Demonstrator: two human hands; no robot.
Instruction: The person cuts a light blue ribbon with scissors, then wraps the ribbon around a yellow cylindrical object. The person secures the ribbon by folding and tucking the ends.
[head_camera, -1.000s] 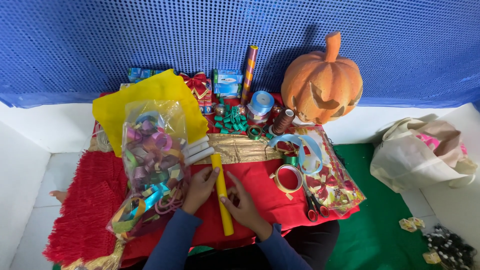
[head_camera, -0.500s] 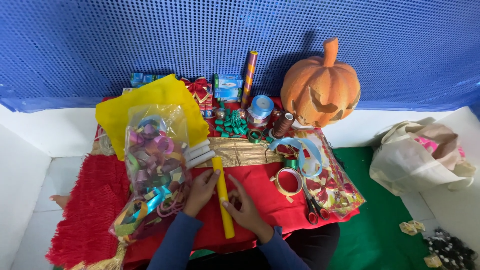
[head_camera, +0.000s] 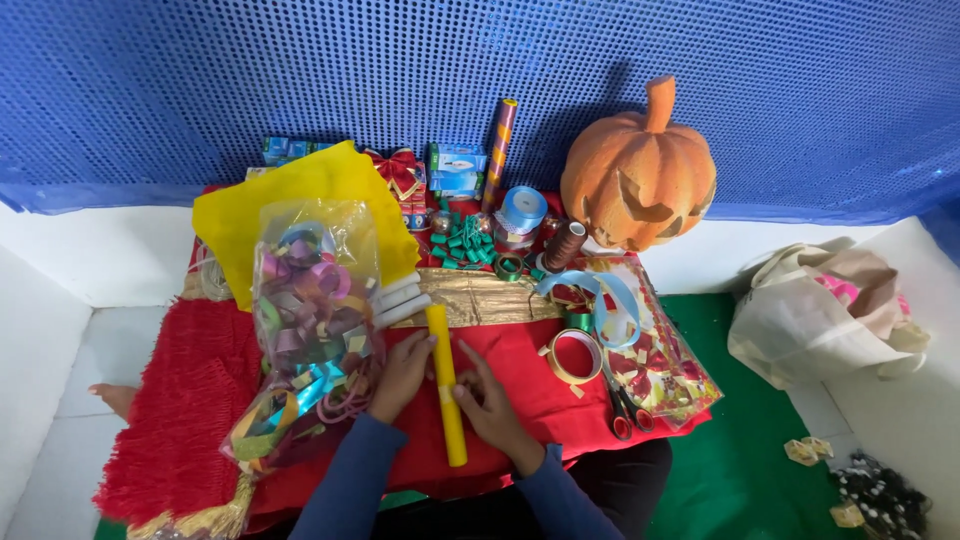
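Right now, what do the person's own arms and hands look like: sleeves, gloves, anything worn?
Both hands, the left hand and the right hand, are bare: no gloves, and no rings or watch that I can make out. Both forearms wear long dark blue sleeves reaching the wrists, plain and unmarked.

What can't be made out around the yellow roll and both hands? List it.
Head view only:
- Yellow roll: its underside and how tightly the left hand and right hand grip it, hidden by the fingers.
- Clear bag of ribbon curls: covers the yellow sheet and part of the white rolls.
- Scissors: blades lie under the clear packet.
- Cloth bag: contents hidden by its folds.
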